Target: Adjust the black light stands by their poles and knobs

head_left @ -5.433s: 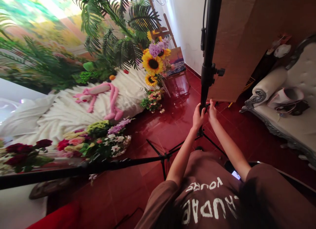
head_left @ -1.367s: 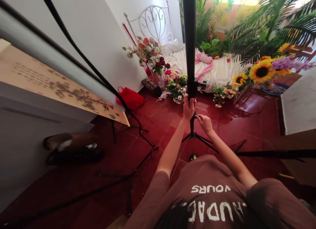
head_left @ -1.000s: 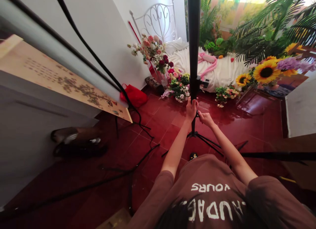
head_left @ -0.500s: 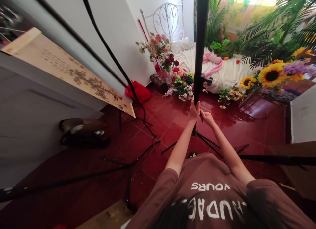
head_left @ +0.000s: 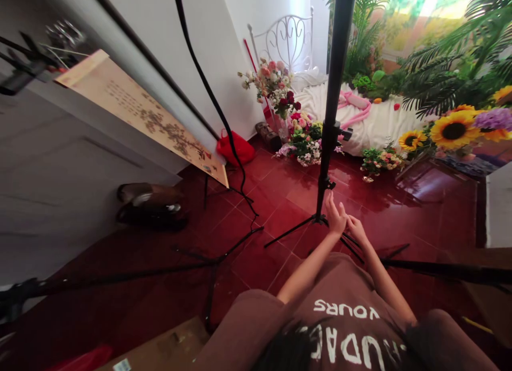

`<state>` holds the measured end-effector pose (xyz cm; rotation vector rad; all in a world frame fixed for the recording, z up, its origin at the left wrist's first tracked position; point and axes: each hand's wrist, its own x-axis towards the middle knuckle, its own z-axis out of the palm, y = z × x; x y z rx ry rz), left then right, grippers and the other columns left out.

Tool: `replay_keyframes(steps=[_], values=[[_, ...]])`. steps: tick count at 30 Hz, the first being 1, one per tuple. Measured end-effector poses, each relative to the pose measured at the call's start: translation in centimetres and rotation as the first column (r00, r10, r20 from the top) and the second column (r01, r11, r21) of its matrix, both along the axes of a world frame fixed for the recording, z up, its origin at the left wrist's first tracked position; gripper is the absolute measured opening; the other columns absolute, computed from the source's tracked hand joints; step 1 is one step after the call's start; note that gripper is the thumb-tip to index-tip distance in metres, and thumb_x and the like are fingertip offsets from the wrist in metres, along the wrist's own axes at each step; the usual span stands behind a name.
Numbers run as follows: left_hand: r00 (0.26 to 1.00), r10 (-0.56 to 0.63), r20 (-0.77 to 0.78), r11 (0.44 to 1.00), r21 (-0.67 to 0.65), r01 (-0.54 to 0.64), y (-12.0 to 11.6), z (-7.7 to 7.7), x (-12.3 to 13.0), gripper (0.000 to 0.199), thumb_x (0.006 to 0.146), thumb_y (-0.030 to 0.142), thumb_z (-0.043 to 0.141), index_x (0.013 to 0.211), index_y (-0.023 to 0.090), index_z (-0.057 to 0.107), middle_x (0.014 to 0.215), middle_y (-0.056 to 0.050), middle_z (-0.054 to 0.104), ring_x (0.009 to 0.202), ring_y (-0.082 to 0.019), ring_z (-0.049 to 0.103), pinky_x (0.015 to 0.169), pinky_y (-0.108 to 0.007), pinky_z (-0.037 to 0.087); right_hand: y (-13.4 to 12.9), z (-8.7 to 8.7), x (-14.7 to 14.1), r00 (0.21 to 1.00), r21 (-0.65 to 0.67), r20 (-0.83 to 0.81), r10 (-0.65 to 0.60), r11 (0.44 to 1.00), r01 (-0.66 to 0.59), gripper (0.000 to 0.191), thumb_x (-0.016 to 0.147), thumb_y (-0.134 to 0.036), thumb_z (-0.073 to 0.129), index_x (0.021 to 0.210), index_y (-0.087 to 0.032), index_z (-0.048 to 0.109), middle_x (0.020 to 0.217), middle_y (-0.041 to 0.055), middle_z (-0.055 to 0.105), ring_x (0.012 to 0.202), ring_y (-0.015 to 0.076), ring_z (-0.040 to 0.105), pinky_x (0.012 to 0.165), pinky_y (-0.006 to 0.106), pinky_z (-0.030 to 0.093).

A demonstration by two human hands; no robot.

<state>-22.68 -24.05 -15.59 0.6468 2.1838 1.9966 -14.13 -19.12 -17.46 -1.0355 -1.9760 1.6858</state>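
Observation:
A black tripod stand (head_left: 335, 72) rises upright in front of me, its spread legs resting on the red tiled floor. A small knob (head_left: 331, 184) sticks out low on its pole. My left hand (head_left: 336, 215) is just right of the pole below that knob, fingers extended and apart, gripping nothing. Close beside it, my right hand (head_left: 356, 229) has bent fingers near the left palm; whether anything small is between them cannot be made out.
Flower bouquets (head_left: 306, 139) and a white-draped bed (head_left: 388, 123) lie beyond the stand. Sunflowers (head_left: 454, 129) stand at the right. A hanging scroll (head_left: 160, 125), a black cable (head_left: 208, 88) and another stand's legs (head_left: 236, 249) are at the left.
My left hand has let go of the pole and moved down and right of it. The right hand has moved down with it. The view has shifted, too.

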Motion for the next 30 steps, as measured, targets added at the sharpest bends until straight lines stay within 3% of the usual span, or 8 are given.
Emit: replay_keyframes(steps=[3,7,11,15,21,25,30], values=[[0.982,-0.177,0.06,0.984,-0.024,0.179,0.6,-1.5,2.7,0.038,0.091,0.025,0.049,0.129,0.02,0.05,0.132,-0.016,0.051,0.112,-0.022,0.061,0.102,-0.044,0.048,0.9,-0.5,4.1,0.992,-0.054,0.011,-0.126,0.991,0.126,0.066,0.067,-0.084,0.054,0.068,-0.019,0.064,0.059,0.0049,0.066,0.049,0.0168,0.057,0.048,0.029,0.05],[0.944,-0.328,0.044,0.945,0.003,0.328,2.4,-1.4,4.1,0.026,0.092,0.022,0.047,0.116,0.018,0.055,0.117,-0.013,0.057,0.1,-0.019,0.062,0.096,-0.041,0.052,3.1,-0.1,9.3,0.923,-0.048,0.004,-0.384,0.922,0.384,0.063,0.068,-0.08,0.058,0.073,-0.018,0.066,0.063,0.0074,0.069,0.05,0.0168,0.06,0.046,0.028,0.05],[0.907,-0.418,0.038,0.908,0.042,0.417,4.7,-0.4,5.3,0.021,0.092,0.024,0.047,0.111,0.018,0.055,0.111,-0.012,0.058,0.098,-0.018,0.061,0.094,-0.039,0.052,4.8,0.7,14.2,0.744,0.0,-0.07,-0.665,0.746,0.666,0.058,0.068,-0.073,0.063,0.084,-0.018,0.065,0.071,0.008,0.071,0.051,0.0155,0.062,0.045,0.026,0.051],[0.826,-0.563,0.037,0.827,0.044,0.561,6.7,0.4,8.0,0.02,0.092,0.023,0.049,0.11,0.016,0.054,0.111,-0.012,0.059,0.094,-0.017,0.062,0.092,-0.037,0.052,4.6,1.3,19.1,0.53,0.006,-0.128,-0.838,0.534,0.846,0.054,0.067,-0.067,0.066,0.089,-0.017,0.065,0.08,0.01,0.074,0.06,0.0168,0.066,0.046,0.026,0.053],[0.651,-0.758,0.045,0.652,0.036,0.757,8.2,1.0,14.1,0.021,0.091,0.021,0.049,0.111,0.016,0.053,0.112,-0.012,0.06,0.095,-0.017,0.062,0.092,-0.036,0.051,1.3,1.8,25.3,0.359,0.126,-0.17,-0.918,0.341,0.932,0.046,0.077,-0.059,0.061,0.09,-0.016,0.07,0.099,0.0133,0.074,0.086,0.0217,0.071,0.06,0.03,0.061],[0.489,-0.872,0.03,0.49,0.049,0.87,8.7,1.5,18.3,0.024,0.093,0.027,0.048,0.115,0.016,0.053,0.116,-0.011,0.061,0.099,-0.017,0.062,0.096,-0.038,0.049,-0.8,2.1,28.7,0.199,0.051,-0.233,-0.952,0.192,0.98,0.046,0.075,-0.059,0.065,0.09,-0.016,0.068,0.097,0.0122,0.074,0.087,0.0219,0.071,0.06,0.029,0.06],[0.236,-0.968,-0.08,0.228,0.093,0.969,9.8,3.2,22.9,0.037,0.098,0.041,0.041,0.125,0.018,0.053,0.124,-0.012,0.059,0.11,-0.019,0.059,0.102,-0.039,0.045,-2.7,3.1,30.8,0.193,-0.01,-0.206,-0.959,0.2,0.98,0.05,0.074,-0.063,0.067,0.091,-0.016,0.069,0.081,0.0097,0.074,0.071,0.0196,0.071,0.056,0.028,0.057]])
